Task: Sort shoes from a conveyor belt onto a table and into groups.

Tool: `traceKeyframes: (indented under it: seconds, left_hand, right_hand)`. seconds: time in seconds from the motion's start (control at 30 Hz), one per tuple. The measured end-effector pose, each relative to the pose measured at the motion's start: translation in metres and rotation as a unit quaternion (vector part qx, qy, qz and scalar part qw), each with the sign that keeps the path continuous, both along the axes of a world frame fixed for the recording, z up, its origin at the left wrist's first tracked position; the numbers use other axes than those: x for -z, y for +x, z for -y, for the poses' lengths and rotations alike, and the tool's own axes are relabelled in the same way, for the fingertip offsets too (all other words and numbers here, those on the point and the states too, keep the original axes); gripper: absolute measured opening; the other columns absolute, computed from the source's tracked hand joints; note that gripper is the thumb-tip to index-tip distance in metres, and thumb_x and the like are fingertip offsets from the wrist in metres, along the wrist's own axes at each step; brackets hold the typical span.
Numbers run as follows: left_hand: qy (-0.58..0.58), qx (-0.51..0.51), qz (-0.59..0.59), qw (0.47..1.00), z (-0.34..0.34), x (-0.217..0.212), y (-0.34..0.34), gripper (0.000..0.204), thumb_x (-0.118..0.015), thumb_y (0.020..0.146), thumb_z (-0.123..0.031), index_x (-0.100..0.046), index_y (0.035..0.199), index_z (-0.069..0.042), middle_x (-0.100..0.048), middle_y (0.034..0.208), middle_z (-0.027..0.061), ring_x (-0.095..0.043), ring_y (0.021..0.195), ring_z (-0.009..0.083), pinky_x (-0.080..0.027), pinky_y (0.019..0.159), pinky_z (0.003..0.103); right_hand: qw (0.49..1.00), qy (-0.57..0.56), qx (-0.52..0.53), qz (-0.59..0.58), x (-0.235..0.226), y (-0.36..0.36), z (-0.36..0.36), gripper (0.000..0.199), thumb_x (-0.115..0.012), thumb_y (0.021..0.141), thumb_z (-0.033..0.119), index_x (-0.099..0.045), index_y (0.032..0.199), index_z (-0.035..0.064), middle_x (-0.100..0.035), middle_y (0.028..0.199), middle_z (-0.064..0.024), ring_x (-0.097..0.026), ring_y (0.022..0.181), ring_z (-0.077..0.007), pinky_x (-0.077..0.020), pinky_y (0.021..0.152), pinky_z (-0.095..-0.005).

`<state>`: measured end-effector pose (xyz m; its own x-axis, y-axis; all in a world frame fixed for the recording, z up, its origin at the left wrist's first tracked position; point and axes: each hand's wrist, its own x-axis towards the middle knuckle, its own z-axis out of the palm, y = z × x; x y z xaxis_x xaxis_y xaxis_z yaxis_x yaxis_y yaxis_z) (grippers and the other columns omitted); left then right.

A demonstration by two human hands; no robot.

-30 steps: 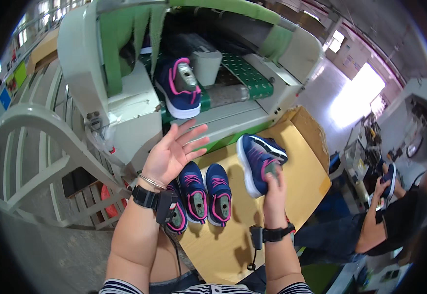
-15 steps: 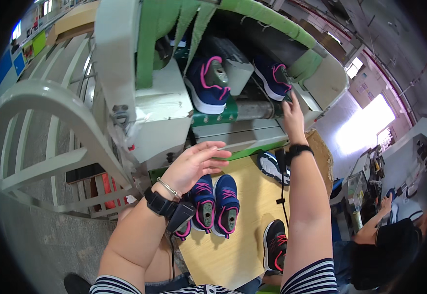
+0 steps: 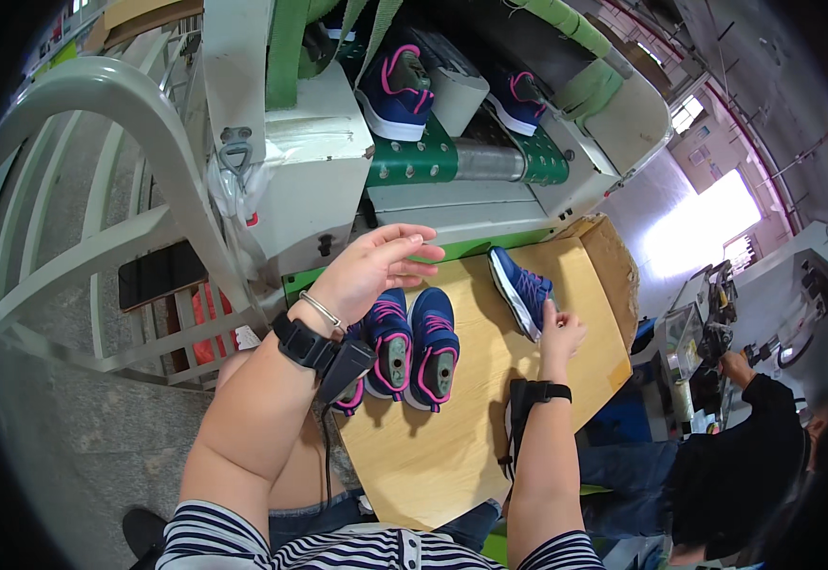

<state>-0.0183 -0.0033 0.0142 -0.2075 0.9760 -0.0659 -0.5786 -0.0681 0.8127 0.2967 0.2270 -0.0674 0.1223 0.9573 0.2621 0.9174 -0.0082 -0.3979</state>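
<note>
My left hand is empty, fingers loosely stretched out, above the toes of navy sneakers with pink laces. Two of these, a left sneaker and a right sneaker, stand side by side on the wooden tabletop, heels toward me with grey lasts inside. A third sneaker is mostly hidden behind my left wrist. My right hand pinches the heel end of another navy sneaker, which stands tilted near the table's far side. A dark shoe is largely covered by my right wrist device.
Beyond the table, a machine's green conveyor belt carries a left navy sneaker and a right navy sneaker. A white rail frame with a dark phone-like slab stands left. At right, a co-worker works nearby.
My right hand has come down from the belt's right sneaker to the one on the table, which was on its side and now shows its upper. Both belt sneakers sit farther in.
</note>
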Motion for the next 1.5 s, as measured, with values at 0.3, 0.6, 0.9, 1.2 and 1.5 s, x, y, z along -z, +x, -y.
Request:
traceKeyframes:
  seconds: [0.3,0.6,0.9,1.2,1.5]
  left_hand:
    - [-0.013,-0.018,-0.025,0.999,0.003,0.014,-0.002,0.031,-0.053,0.102,-0.026,-0.059,0.127,-0.007,-0.068,0.117,0.0094,-0.065,0.105,0.0176,-0.049,0.092,0.031]
    - [-0.012,-0.015,-0.04,0.999,0.004,0.01,0.002,0.031,-0.054,0.102,-0.024,-0.06,0.127,-0.006,-0.068,0.117,0.009,-0.066,0.103,0.0187,-0.051,0.09,0.031]
    - [-0.035,0.004,-0.061,0.998,-0.004,0.02,0.017,0.034,-0.049,0.104,-0.025,-0.057,0.13,-0.006,-0.066,0.12,0.0112,-0.063,0.11,0.0222,-0.048,0.095,0.036]
    - [-0.033,-0.003,-0.058,0.998,0.0,0.02,0.014,0.035,-0.05,0.103,-0.027,-0.056,0.13,-0.005,-0.065,0.12,0.0112,-0.062,0.11,0.0228,-0.048,0.096,0.036]
    - [-0.041,0.001,-0.042,0.998,0.004,0.016,0.01,0.033,-0.05,0.103,-0.023,-0.057,0.129,-0.005,-0.066,0.119,0.0106,-0.064,0.107,0.0209,-0.05,0.094,0.034]
  right_hand:
    - [0.958,-0.092,-0.273,-0.009,-0.007,-0.026,0.077,0.073,-0.082,0.075,0.045,-0.059,0.123,-0.0045,-0.068,0.107,-0.0246,-0.066,0.101,-0.0394,-0.0514,0.088,-0.0428]
    - [0.942,-0.069,-0.32,0.075,-0.03,0.01,0.212,0.085,-0.074,0.085,0.035,-0.033,0.148,-0.0045,-0.043,0.142,-0.0292,-0.038,0.134,-0.0467,-0.0331,0.109,-0.0528]
    - [0.898,-0.059,-0.412,0.143,0.006,0.038,0.286,0.086,-0.066,0.089,0.044,-0.027,0.153,0.0004,-0.023,0.159,-0.0232,-0.018,0.147,-0.0467,-0.0182,0.116,-0.0617]
    - [0.855,-0.114,-0.505,0.039,-0.004,0.039,0.284,0.053,-0.067,0.09,0.028,-0.053,0.135,0.0037,-0.049,0.141,-0.0214,-0.047,0.131,-0.0392,-0.04,0.108,-0.0492]
    - [0.908,0.06,-0.414,-0.029,-0.054,0.001,0.119,0.045,-0.072,0.082,0.012,-0.059,0.125,0.0037,-0.06,0.127,-0.0199,-0.055,0.122,-0.0379,-0.044,0.103,-0.044]
